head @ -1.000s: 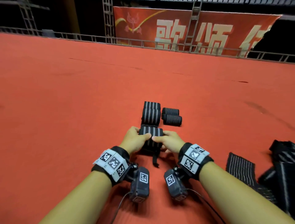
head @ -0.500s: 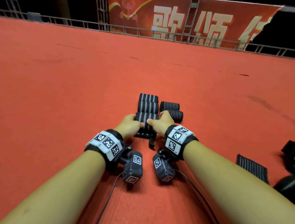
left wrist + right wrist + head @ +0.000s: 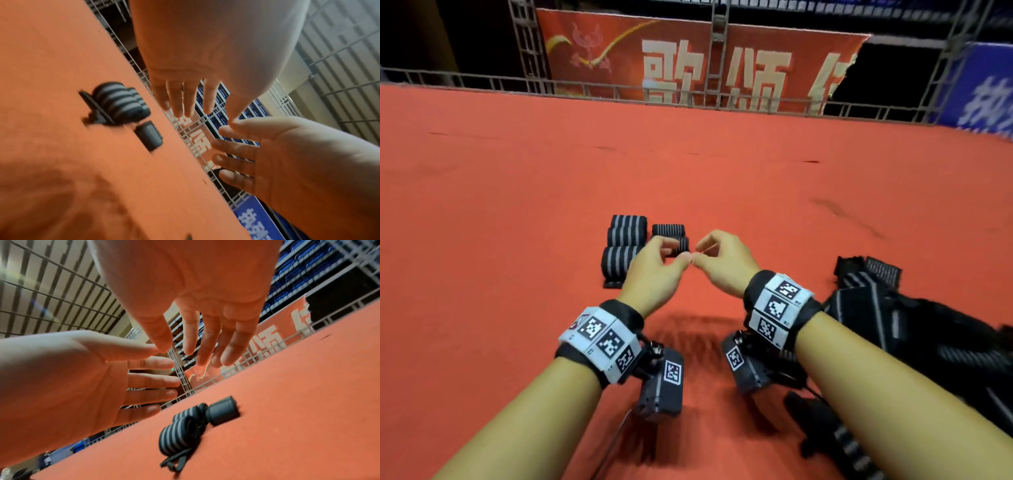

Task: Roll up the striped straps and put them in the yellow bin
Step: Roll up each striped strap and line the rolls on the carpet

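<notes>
Both hands, left hand [image 3: 654,270] and right hand [image 3: 726,262], hover empty with fingers loose, five rolled straps [image 3: 624,236] sit on the red floor [image 3: 517,205], unrolled straps [image 3: 914,325] wait at right, and no yellow bin is visible, so roughly halfway I'd guess.

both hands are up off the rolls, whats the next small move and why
Probably swing the right hand to the unrolled straps heaped at right and pick one up. Both it and the left hand hold nothing, the rolled straps already sit on the red carpet, and no bin shows.
</notes>
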A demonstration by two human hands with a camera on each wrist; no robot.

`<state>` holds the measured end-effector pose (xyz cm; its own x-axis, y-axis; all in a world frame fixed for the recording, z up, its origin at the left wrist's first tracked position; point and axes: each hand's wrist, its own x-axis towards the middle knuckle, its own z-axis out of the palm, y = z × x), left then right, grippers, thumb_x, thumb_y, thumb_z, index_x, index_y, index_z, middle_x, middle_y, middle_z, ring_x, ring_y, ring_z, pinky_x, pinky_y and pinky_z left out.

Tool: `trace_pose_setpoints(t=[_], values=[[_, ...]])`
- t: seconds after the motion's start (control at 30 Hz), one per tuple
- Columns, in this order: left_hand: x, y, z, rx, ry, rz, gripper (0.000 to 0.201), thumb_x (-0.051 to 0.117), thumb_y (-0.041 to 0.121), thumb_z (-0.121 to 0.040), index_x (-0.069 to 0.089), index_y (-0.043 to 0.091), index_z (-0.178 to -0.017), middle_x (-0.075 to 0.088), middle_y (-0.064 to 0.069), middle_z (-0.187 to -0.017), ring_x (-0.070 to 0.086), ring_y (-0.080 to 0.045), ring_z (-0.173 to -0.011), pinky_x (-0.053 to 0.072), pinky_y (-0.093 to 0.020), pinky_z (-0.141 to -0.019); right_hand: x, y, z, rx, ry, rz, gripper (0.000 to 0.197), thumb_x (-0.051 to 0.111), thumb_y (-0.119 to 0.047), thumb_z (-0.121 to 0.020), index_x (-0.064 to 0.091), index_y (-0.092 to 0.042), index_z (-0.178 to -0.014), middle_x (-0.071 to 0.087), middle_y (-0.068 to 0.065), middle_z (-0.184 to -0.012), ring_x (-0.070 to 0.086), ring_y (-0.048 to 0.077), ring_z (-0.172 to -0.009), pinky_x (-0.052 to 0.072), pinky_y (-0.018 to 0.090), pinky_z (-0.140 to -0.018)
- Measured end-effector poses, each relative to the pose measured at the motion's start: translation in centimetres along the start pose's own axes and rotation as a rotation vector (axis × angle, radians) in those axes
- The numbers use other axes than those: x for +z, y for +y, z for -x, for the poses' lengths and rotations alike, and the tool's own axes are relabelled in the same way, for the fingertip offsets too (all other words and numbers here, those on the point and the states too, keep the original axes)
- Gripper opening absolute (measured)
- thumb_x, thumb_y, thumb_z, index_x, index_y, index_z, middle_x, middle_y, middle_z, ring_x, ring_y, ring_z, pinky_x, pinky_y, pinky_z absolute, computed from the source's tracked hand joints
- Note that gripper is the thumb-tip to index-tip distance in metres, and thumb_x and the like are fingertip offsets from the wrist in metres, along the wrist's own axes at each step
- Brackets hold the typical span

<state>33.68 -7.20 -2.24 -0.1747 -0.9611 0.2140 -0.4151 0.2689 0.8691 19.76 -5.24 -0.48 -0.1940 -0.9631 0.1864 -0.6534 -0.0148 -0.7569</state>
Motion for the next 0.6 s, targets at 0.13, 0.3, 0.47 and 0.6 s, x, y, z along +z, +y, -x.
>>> trace_pose_setpoints(t=[0.13,0.3,0.47,0.6], values=[[5.0,4.8,4.3,0.089,-0.106,0.070,0.019,0.066,0.029,-0.091,0.061,0.017,-0.104,0.064,0.006,-0.095,0.059,-0.008,-0.087,0.042,-0.018,-0.069,-7.1,2.8,5.9,0.021,0.091,0.032,0.012,0.070,-0.027,-0.083,0.060,-0.021,-0.086,0.066,-0.002,-0.087,0.062,0.019,-0.087,0.047,0.029,-0.075],[11.9,7.9,8.6,0.084,-0.315,0.010,0.019,0.070,0.030,-0.087,0.062,0.018,-0.099,0.065,0.004,-0.091,0.061,-0.015,-0.087,0.049,-0.030,-0.079,-13.5,8.1,12.8,0.129,0.110,0.075,0.014,0.068,-0.026,-0.083,0.061,-0.016,-0.090,0.066,-0.001,-0.089,0.062,0.019,-0.086,0.050,0.031,-0.077],[15.7,6.3,10.8,0.069,-0.344,-0.436,0.046,0.070,0.039,-0.082,0.056,0.019,-0.121,0.059,-0.005,-0.116,0.055,-0.026,-0.113,0.044,-0.036,-0.098,-14.7,12.5,17.4,0.182,-0.003,0.104,0.017,0.067,-0.025,-0.083,0.061,-0.018,-0.097,0.063,-0.003,-0.089,0.061,0.018,-0.085,0.048,0.029,-0.077],[15.6,4.0,10.0,-0.147,-0.317,-0.573,0.056,0.067,0.051,-0.080,0.050,0.017,-0.120,0.060,-0.011,-0.124,0.055,-0.033,-0.117,0.046,-0.040,-0.098,-13.9,13.6,18.6,0.151,-0.040,0.080,0.017,0.066,-0.026,-0.084,0.060,-0.021,-0.098,0.060,-0.007,-0.085,0.058,0.015,-0.082,0.044,0.026,-0.076]])
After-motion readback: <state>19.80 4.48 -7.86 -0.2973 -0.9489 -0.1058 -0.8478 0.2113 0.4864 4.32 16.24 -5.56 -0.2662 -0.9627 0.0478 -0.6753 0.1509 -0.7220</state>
